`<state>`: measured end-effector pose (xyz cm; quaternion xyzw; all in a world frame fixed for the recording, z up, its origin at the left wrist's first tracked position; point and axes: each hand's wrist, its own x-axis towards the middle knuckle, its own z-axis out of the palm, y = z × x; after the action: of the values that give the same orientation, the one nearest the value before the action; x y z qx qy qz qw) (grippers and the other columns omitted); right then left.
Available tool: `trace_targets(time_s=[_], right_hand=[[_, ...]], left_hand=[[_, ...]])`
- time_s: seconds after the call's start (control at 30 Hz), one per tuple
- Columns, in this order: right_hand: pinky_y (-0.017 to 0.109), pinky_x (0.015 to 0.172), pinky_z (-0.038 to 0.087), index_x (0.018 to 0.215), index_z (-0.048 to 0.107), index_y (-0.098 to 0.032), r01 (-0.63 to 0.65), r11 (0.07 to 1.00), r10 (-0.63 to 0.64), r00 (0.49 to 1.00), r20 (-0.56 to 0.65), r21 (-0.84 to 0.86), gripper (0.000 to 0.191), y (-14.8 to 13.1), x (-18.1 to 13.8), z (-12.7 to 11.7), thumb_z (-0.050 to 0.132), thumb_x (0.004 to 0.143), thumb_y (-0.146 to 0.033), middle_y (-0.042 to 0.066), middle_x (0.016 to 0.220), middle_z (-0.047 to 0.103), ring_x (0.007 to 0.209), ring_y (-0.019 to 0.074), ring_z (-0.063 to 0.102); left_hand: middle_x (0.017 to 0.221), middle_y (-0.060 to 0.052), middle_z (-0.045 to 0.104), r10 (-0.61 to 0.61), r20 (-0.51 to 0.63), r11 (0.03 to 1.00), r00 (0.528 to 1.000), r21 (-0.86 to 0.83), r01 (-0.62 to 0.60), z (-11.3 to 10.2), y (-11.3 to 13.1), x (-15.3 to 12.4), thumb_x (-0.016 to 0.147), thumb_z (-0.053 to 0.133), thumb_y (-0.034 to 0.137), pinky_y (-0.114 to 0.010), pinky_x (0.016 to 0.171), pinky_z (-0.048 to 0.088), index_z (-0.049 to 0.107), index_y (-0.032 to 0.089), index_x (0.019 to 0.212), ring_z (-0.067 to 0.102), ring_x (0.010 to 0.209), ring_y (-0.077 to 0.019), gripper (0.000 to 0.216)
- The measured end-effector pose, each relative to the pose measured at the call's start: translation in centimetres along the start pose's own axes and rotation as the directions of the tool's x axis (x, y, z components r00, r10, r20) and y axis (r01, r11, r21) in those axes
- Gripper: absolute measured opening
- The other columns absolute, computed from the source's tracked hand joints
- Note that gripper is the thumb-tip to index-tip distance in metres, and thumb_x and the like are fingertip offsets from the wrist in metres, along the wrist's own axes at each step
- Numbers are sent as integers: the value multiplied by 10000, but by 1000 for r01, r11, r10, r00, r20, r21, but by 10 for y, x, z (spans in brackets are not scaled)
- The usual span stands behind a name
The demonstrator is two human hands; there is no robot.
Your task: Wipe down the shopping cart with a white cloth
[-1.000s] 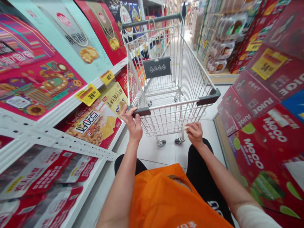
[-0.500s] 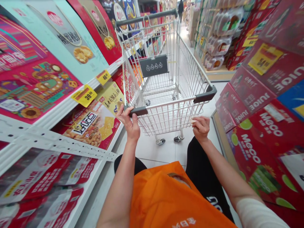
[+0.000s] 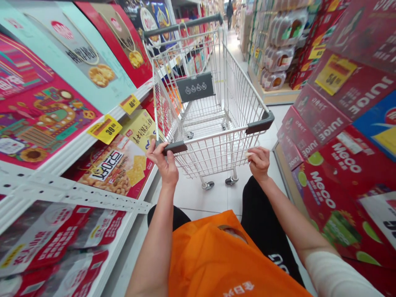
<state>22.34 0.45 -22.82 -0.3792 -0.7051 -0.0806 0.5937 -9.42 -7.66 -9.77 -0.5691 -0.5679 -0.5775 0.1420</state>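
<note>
A metal wire shopping cart (image 3: 213,154) with dark plastic corner caps stands in front of me, its basket showing nothing inside. My left hand (image 3: 163,163) is closed over the cart's near left corner, the thumb up against the dark corner cap. Close to the basket's near right side, below the other corner cap, is my right hand (image 3: 260,161). Its fingers are pinched around a small whitish thing (image 3: 248,155), too small to name. Whether that hand touches the wire I cannot tell.
On the left, a white shelf (image 3: 71,142) carries gift boxes and packets with yellow price tags. Stacked red drink cartons (image 3: 334,173) line the right side. Shrink-wrapped bottles (image 3: 280,57) stand farther on. Down the aisle is a distant person (image 3: 229,14) in dark clothes.
The cart and my left hand sit slightly farther left in the view, as do the shelves and cartons. Both hands keep the same grip.
</note>
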Motion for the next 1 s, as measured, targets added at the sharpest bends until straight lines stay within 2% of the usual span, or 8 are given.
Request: trace_targets(time_s=[0.2,0.27,0.37,0.47,0.6,0.67,0.83,1.0], right_hand=[[377,833,483,580,541,-218,-21,1000,21,989,149,4,302,4,-19,-4,491,758,21,13,882,702,933,199,548],[379,847,482,597,555,-219,-17,1000,15,988,151,16,297,5,-13,-7,491,756,24,15,904,707,940,197,551],[381,876,482,620,571,-222,-5,1000,4,997,79,22,300,4,1,-6,487,763,27,17,924,704,959,192,558],[376,867,487,608,557,-221,-8,1000,8,1000,30,16,303,2,2,-1,480,762,29,22,895,688,952,192,549],[366,836,490,581,534,-216,-10,999,5,989,149,36,301,9,-11,-5,469,732,36,23,882,679,930,193,533],[375,853,486,594,545,-216,-14,998,4,986,169,58,297,14,-12,-9,465,716,42,20,905,686,949,195,534],[405,894,471,600,560,-219,-123,992,124,990,67,-14,307,7,-13,-4,456,757,23,33,906,672,957,199,535],[398,863,478,678,581,-216,-210,977,214,968,129,-39,237,-13,-35,4,487,827,-57,58,965,650,955,203,535]], left_hand=[[1325,-120,440,-4,9,1000,1000,-10,4,-1,1,0,979,412,476,-405,1159,246,555,236,1189,357,1361,-228,350],[1326,-122,439,0,3,1000,1000,-10,0,0,1,0,980,412,472,-402,1157,249,555,231,1192,351,1364,-226,352],[1330,-119,441,6,0,1000,1000,0,-6,1,0,0,981,413,466,-407,1162,241,552,228,1193,343,1372,-222,347],[1343,-119,433,-10,2,1000,1000,-3,10,0,1,1,975,415,483,-416,1168,232,555,228,1180,349,1367,-228,356],[1336,-123,439,-25,14,1000,1000,-12,25,0,2,1,974,406,489,-425,1171,225,550,231,1192,349,1367,-239,368],[1338,-119,440,-28,16,1000,999,-7,28,1,2,0,973,394,500,-434,1174,222,544,231,1192,345,1375,-240,378],[1347,-120,438,-53,9,999,999,-3,53,3,2,0,966,389,532,-437,1183,215,535,226,1183,332,1391,-240,403],[1323,-129,456,-37,1,999,999,-4,37,3,2,-1,970,396,508,-432,1180,226,539,224,1189,337,1389,-235,386]])
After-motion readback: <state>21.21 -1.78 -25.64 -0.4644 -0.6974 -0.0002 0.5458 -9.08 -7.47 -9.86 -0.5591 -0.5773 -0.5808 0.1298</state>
